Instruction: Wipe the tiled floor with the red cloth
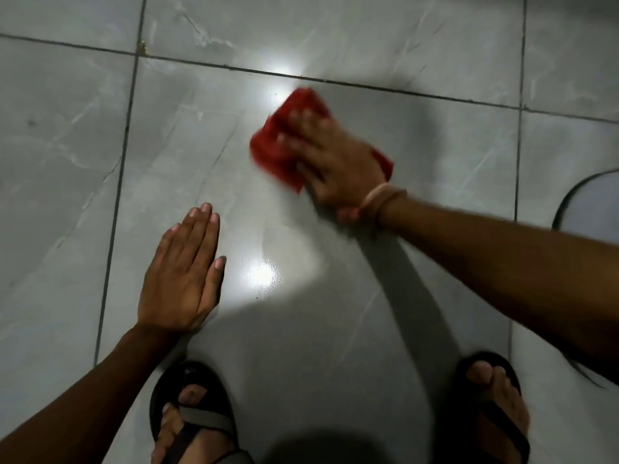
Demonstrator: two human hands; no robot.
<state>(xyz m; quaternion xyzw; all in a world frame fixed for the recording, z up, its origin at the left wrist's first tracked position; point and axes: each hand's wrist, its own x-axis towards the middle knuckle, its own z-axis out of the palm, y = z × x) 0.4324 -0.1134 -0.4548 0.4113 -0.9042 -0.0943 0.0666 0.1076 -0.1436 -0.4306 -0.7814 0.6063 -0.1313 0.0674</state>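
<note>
The red cloth [278, 145] lies folded on the grey marbled tiled floor [174, 135], just below a dark grout line. My right hand [330, 162] presses flat on top of it, fingers spread over the cloth, a pale band at the wrist; hand and cloth are motion-blurred. My left hand [182, 272] rests palm down on the same tile, lower left of the cloth, fingers together and holding nothing.
My two feet in dark sandals [192, 410] [492, 400] stand at the bottom edge. A pale round object with a dark rim [589, 202] sits at the right edge. Bright light reflections [259, 274] glare on the glossy tile. Dark grout lines cross the floor.
</note>
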